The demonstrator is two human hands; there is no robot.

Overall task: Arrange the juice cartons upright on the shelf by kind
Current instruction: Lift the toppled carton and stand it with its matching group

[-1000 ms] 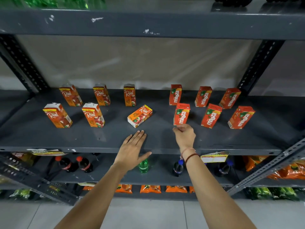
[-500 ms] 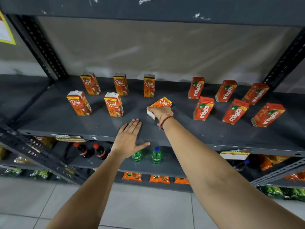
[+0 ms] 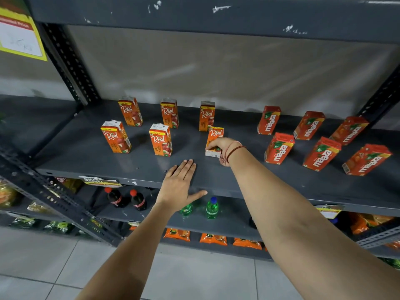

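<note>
My right hand (image 3: 224,149) grips an orange Real juice carton (image 3: 215,135) near the middle of the grey shelf (image 3: 249,180), holding it nearly upright with its base on the shelf. Several other Real cartons stand upright to its left, such as one in the front row (image 3: 160,140) and one behind (image 3: 207,115). Several red Maaza cartons (image 3: 279,148) stand in two rows on the right side. My left hand (image 3: 180,185) lies flat and open on the shelf's front edge, holding nothing.
A lower shelf holds cola bottles (image 3: 126,198), green bottles (image 3: 211,207) and orange snack packets (image 3: 213,238). A slanted metal upright (image 3: 65,204) crosses at the left. A yellow price sign (image 3: 20,35) hangs at top left. The tiled floor (image 3: 65,267) lies below.
My right hand moved left from the Maaza cartons to the Real carton that lay on its side, took hold of it and tipped it up to nearly upright. My view shifted left.
</note>
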